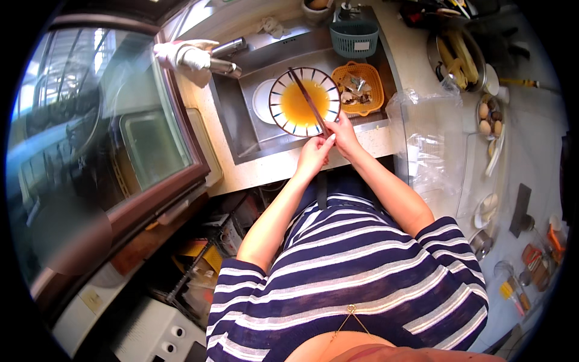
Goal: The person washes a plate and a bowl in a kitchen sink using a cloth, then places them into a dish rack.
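Observation:
Over the sink I hold a white bowl (278, 108) with dark radial stripes and a dark rim, tilted toward me. Orange-yellow liquid, looking like beaten egg (295, 104), fills its middle. Dark chopsticks (309, 99) lie across the bowl from the far rim to the near right rim. My right hand (344, 136) is closed at the bowl's near right edge. Just left of it, my left hand (313, 155) is closed around the near end of the chopsticks, its thumb close to the right fingers. Some fingers of both hands are hidden.
Below and beside the bowl lie a white plate (261, 102) and an orange basket (375, 90) with scraps in the steel sink (244, 130). A green basket (354, 40) stands behind. The faucet (226, 66) juts in from the left. Clear plastic (425, 120) and eggs (485, 127) lie right.

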`<act>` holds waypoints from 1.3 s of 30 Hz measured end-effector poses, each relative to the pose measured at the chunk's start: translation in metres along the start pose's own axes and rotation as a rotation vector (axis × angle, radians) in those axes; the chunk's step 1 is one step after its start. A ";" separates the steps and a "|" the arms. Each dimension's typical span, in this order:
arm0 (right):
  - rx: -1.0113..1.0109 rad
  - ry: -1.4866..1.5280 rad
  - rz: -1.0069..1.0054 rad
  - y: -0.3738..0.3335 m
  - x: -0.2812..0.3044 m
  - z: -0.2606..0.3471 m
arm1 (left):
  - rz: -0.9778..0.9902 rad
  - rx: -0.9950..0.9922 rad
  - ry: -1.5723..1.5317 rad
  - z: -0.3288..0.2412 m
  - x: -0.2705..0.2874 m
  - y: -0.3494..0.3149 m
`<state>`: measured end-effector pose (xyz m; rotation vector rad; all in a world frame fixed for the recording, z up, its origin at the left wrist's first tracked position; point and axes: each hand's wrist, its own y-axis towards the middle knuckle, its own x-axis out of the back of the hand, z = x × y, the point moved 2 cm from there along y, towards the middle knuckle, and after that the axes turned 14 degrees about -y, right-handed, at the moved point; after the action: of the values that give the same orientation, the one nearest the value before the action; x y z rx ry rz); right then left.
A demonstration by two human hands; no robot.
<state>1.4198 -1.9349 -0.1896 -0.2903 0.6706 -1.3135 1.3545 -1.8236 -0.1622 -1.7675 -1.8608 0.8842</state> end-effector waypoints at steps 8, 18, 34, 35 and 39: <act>0.027 0.325 -0.157 0.026 -0.004 -0.019 | 0.049 -0.043 0.083 -0.003 0.020 0.040; -0.052 0.598 -0.272 0.035 -0.002 -0.022 | 0.007 -0.348 0.609 -0.048 0.005 0.046; -0.365 0.968 -0.034 0.077 0.011 -0.076 | 0.114 -0.294 0.247 -0.074 0.032 0.006; -0.412 0.802 -0.118 0.077 0.005 -0.065 | 0.073 -0.239 0.141 -0.064 0.043 0.007; -0.341 0.102 -0.230 0.102 -0.025 -0.054 | -0.018 -0.070 -0.164 -0.033 0.085 0.020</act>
<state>1.4658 -1.8763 -0.2810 -0.5940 0.9717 -1.4368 1.3828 -1.7350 -0.1631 -1.7629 -2.0295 0.9953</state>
